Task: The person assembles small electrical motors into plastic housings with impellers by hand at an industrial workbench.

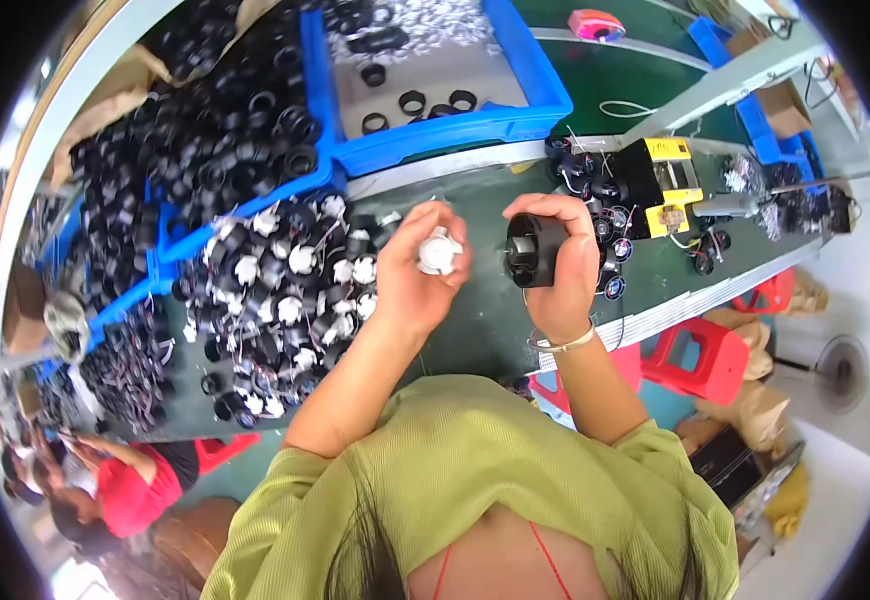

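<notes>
Green ribbed shirt (495, 430) nearest, 6 o'clock. Left hand (413, 268): fingers closed around white lobed part (439, 252), 12 o'clock; long axis unclear. Right hand (574, 270): thumb and fingers clamped on black cylindrical housing (545, 248), 2 o'clock; mouth toward 9, axis roughly 9–3. Judged step: pairing parts; next calls for alignment.

Wears yellow-grn top (495, 440) w/ fine vert. ribbing & loose short sleeves (677, 485), approx. elbow length. Has thin red cord (549, 558), 2 strands visible at neckline (495, 490), plus slim silver-col. bangle (567, 346) on R wrist (561, 328). Shows long dk hair (360, 550), loose strands L & R.
</notes>
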Available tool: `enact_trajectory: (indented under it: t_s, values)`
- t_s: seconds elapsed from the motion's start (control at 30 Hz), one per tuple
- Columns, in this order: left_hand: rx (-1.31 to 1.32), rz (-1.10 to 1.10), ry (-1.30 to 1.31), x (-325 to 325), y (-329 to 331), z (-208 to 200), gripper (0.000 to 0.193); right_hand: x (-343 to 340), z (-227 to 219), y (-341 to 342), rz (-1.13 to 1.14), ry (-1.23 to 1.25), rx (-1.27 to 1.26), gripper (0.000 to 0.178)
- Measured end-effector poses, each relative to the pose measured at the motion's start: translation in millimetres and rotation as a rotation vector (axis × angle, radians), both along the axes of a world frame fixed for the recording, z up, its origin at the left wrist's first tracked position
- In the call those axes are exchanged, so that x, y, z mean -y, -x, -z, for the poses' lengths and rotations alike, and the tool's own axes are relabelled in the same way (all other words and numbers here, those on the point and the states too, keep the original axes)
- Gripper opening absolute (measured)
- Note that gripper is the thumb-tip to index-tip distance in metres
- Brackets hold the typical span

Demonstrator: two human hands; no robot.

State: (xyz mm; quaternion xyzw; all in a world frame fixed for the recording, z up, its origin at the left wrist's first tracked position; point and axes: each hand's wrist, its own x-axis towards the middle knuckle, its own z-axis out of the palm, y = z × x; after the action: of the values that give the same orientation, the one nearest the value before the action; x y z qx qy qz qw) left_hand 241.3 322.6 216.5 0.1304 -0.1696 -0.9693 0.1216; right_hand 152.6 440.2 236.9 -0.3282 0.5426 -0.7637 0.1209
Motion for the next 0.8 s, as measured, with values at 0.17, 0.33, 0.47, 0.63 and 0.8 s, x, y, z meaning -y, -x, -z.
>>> enact_trajectory:
  t_s: [0.17, 0.33, 0.47, 0.63, 0.8]
  values:
    - [-0.086, -0.177, -0.109, -23, -33, -24, 0.030, 9, -16, -40, -0.012, -0.077, -0.439, 0.029]
    - [-0.138, -0.261, -0.114, -35, -60, -32, 0.034, 12, -16, -62, -0.038, -0.095, -0.648, 0.039]
    - [-0.233, -0.284, 0.028, -44, -75, -31, 0.036, 12, -13, -74, -0.021, -0.071, -0.688, 0.040]
    - [-0.271, -0.273, 0.122, -52, -85, -32, 0.041, 6, -13, -81, -0.011, -0.095, -0.782, 0.034]
    - [-0.246, -0.229, 0.456, -72, -96, -36, 0.068, -15, -18, -81, -0.208, -0.140, -0.717, 0.027]
